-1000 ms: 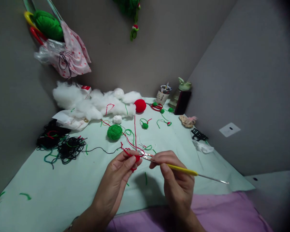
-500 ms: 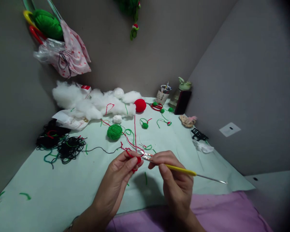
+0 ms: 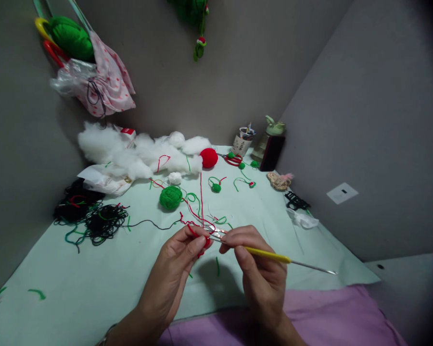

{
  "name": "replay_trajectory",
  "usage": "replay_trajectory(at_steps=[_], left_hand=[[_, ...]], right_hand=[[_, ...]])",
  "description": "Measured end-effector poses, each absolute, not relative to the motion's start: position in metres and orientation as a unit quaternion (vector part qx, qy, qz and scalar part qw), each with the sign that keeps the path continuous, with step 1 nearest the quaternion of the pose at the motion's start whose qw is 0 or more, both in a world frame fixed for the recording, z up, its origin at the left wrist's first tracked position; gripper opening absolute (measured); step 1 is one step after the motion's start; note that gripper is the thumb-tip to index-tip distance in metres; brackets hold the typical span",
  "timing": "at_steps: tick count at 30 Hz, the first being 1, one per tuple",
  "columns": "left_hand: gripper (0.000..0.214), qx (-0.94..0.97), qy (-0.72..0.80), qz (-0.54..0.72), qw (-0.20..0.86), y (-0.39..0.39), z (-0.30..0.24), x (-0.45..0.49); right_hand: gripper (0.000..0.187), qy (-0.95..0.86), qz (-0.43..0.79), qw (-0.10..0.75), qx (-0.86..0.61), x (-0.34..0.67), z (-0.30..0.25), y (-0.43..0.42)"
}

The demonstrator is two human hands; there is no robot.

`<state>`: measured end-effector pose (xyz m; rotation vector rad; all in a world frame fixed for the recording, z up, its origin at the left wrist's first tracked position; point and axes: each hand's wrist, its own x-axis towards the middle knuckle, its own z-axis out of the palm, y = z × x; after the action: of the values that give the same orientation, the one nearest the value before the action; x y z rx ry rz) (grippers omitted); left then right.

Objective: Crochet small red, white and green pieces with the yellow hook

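Note:
Between the thumb and fingers of my left hand (image 3: 176,264) is a small red crochet piece (image 3: 207,241), mostly covered by the fingertips. My right hand (image 3: 258,269) pinches a crochet hook (image 3: 269,254) with a yellow handle and a metal shaft at each end. The hook's left end reaches the red piece; whether it is through a stitch I cannot tell. Red yarn (image 3: 201,197) runs from the left fingers up the table towards a red yarn ball (image 3: 209,157). A green yarn ball (image 3: 171,198) lies beyond my left hand.
White stuffing (image 3: 140,151) is heaped along the back wall. Tangled black yarn (image 3: 106,223) sits at the left. Red-handled scissors (image 3: 234,160), a pen cup (image 3: 242,142), a bottle (image 3: 263,144) and a phone (image 3: 272,153) stand or lie at the back right. Small green crochet pieces (image 3: 216,188) are scattered mid-table.
My right hand and the hook have shifted very slightly left. The hook's end sits a little differently at the red piece, and my left hand keeps its hold.

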<state>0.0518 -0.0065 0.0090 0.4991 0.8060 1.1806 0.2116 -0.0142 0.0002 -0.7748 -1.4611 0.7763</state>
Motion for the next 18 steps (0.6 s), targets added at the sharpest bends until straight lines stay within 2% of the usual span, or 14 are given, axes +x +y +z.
replay_trajectory(at_steps=[5, 12, 18], left_hand=[[0.017, 0.252, 0.383, 0.542, 0.705, -0.008, 0.008, 0.052], [0.008, 0.369, 0.412, 0.560, 0.617, -0.011, -0.001, 0.049], [0.018, 0.318, 0.395, 0.560, 0.656, -0.010, 0.001, 0.052]], right_hand=[[0.026, -0.643, 0.334, 0.599, -0.342, 0.214, 0.001, -0.016], [0.027, -0.671, 0.300, 0.583, -0.346, 0.212, 0.005, -0.018], [0.024, -0.599, 0.358, 0.634, -0.334, 0.206, -0.001, -0.014]])
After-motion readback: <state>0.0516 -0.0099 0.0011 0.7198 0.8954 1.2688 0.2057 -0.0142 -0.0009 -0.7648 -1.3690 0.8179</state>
